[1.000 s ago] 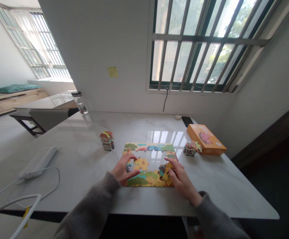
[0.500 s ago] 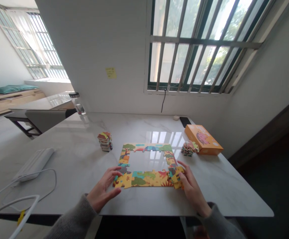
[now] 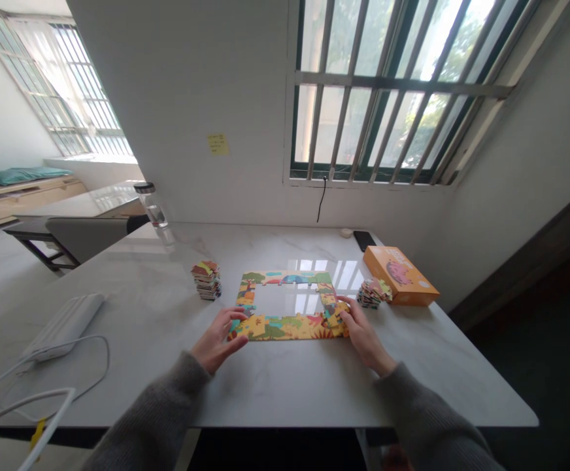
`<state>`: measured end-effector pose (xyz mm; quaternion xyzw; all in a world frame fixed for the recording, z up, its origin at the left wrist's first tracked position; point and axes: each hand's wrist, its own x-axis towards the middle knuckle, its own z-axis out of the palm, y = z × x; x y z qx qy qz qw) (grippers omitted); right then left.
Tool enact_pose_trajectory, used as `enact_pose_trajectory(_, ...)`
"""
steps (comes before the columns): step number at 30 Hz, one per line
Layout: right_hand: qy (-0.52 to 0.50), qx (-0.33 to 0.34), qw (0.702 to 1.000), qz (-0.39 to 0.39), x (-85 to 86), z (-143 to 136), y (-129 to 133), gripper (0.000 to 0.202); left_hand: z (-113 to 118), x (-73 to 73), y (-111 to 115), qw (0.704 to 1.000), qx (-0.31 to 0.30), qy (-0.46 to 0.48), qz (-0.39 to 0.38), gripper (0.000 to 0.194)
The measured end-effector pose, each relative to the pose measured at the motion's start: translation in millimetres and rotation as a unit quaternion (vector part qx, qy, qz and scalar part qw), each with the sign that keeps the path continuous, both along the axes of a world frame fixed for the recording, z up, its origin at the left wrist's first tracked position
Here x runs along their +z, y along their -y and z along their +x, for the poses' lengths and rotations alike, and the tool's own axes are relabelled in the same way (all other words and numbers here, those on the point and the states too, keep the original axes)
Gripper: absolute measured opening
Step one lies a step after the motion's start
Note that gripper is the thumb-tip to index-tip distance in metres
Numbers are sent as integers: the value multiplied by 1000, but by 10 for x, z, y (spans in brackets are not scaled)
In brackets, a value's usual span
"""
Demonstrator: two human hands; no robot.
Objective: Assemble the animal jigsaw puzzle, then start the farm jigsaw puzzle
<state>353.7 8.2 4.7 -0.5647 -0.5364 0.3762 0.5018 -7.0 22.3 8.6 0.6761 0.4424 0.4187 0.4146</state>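
Observation:
A jigsaw puzzle border (image 3: 289, 328) with a colourful animal scene lies flat on the table, its middle unfilled. My left hand (image 3: 220, 337) touches its near left corner, thumb and fingers apart around the edge. At the near right corner, my right hand (image 3: 361, 327) has its fingers closed on several loose yellow puzzle pieces (image 3: 335, 316), which overlap the border. Parts of those pieces are hidden by the fingers. One stack of puzzle pieces (image 3: 206, 281) stands left of the border; another pile of pieces (image 3: 374, 293) sits to its right, leaning unevenly.
An orange puzzle box (image 3: 400, 276) lies at the right, with a black phone (image 3: 364, 241) behind it. A clear bottle (image 3: 151, 208) stands at the back left. A white power strip (image 3: 69, 326) and its cables lie at the left. The near table edge runs below my forearms.
The puzzle border has slid away from me, towards the wall, and both hands have moved forward with it. My right hand keeps hold of the yellow pieces.

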Motion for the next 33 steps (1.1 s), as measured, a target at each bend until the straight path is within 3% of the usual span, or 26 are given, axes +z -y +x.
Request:
enact_pose_trajectory(7, 163, -31, 985, 45, -12, -37, 53, 33, -6, -81, -15, 999, 3, -24, 32, 42)
enact_pose_trajectory(12, 179, 92, 979, 27, 81, -459, 357, 27, 106, -13, -50, 989, 28, -93, 112, 40)
enact_pose_trajectory(16, 239, 184, 953, -8, 154, -823, 534, 27, 312, 95, -157, 975, -7, -129, 181, 43)
enact_pose_trajectory(22, 336, 162, 927, 32, 108, -848, 570, 25, 597, 115, -343, 963, -59, -146, 218, 43)
enact_pose_trajectory(26, 339, 116, 932, 63, 164, -717, 431, 22, 709, 79, -471, 957, -56, -155, 240, 47)
enact_pose_trajectory(28, 320, 75, 942, 74, 236, -657, 245, 11, 740, 40, -530, 957, -38, -154, 243, 49)
enact_pose_trajectory(30, 263, 53, 961, 67, 307, -616, -2, 16, 750, -14, -573, 958, -22, -152, 243, 49)
enact_pose_trajectory(31, 219, 51, 972, 72, 333, -608, -131, 18, 748, -42, -587, 958, -20, -154, 242, 49)
enact_pose_trajectory(33, 133, 116, 981, 79, 352, -623, -369, 29, 734, -94, -597, 956, -27, -159, 245, 48)
